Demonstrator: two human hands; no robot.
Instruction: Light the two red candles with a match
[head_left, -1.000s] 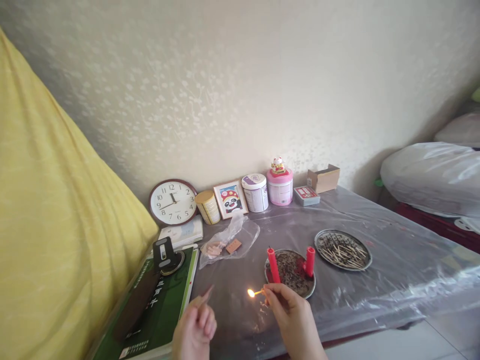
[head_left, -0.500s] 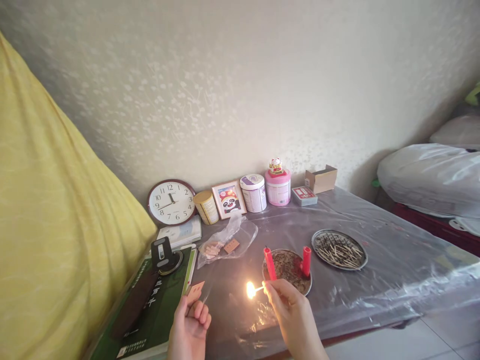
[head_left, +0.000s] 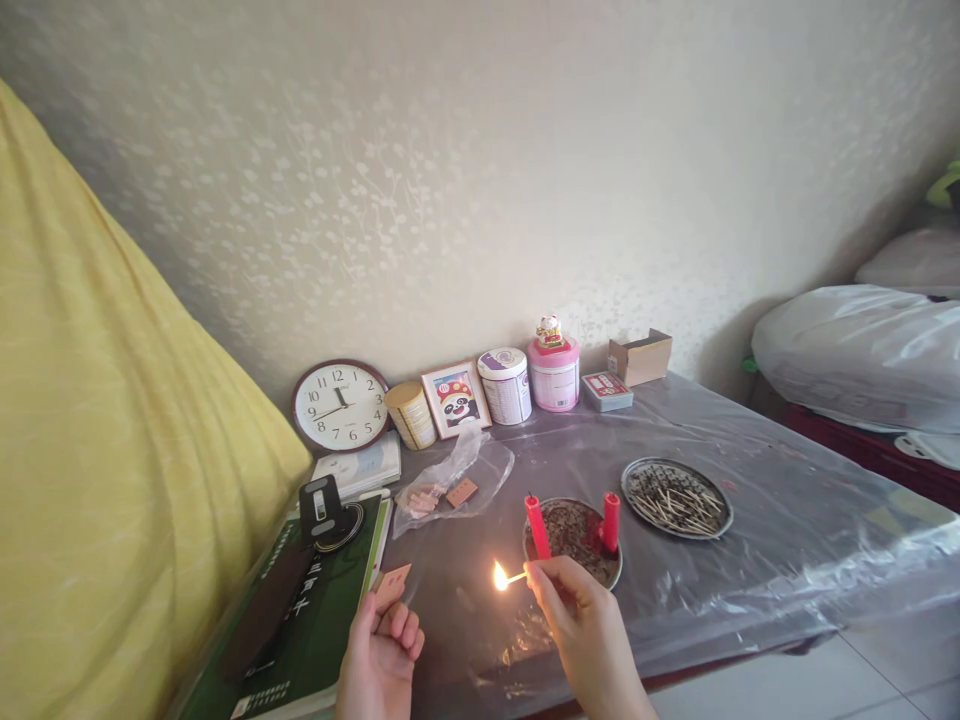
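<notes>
A burning match (head_left: 514,578) is pinched between the thumb and fingertips of my right hand (head_left: 589,630), its flame pointing left. My left hand (head_left: 379,650) is closed on a small tan matchbox (head_left: 392,586), held upright over the table's near left. Just beyond my right hand, a red candle (head_left: 537,527) and a second red candle (head_left: 610,522) stand on a round metal plate (head_left: 619,575) covered in dark residue. No flame shows on either candle. Part of the plate and the first candle's foot are hidden behind my right hand.
Right of the candles, another round plate (head_left: 631,468) holds many used matchsticks. A clear plastic bag (head_left: 491,465) with matchboxes lies left of centre. A green book (head_left: 330,600) carries a black device (head_left: 321,508). Clock, picture frame and tins line the wall. A yellow curtain (head_left: 112,450) hangs at left.
The match flame looks smaller and more pointed than before. Both hands stay almost where they were, and the view has shifted very slightly.
</notes>
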